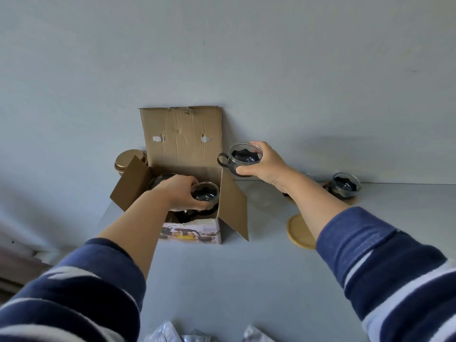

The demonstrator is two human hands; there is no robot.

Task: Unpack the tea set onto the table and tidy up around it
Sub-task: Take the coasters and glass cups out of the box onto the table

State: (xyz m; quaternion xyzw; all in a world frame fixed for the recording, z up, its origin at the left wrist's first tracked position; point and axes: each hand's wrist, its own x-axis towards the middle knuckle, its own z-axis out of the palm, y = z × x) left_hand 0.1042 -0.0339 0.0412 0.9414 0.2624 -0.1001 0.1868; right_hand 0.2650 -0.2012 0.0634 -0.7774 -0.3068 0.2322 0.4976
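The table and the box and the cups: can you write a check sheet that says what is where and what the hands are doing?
Surface: grey table, pushed against a pale wall.
Job's things: open cardboard box; one glass cup inside it; a second glass cup held up beside the box; a third cup on a wooden coaster; a bare wooden coaster nearer.
Clutter: crumpled wrapping at the near edge; gold container behind the box.
Hands: left hand grips the cup in the box; right hand holds the raised cup.
Cables: nothing seen.
Surroundings: plain wall.
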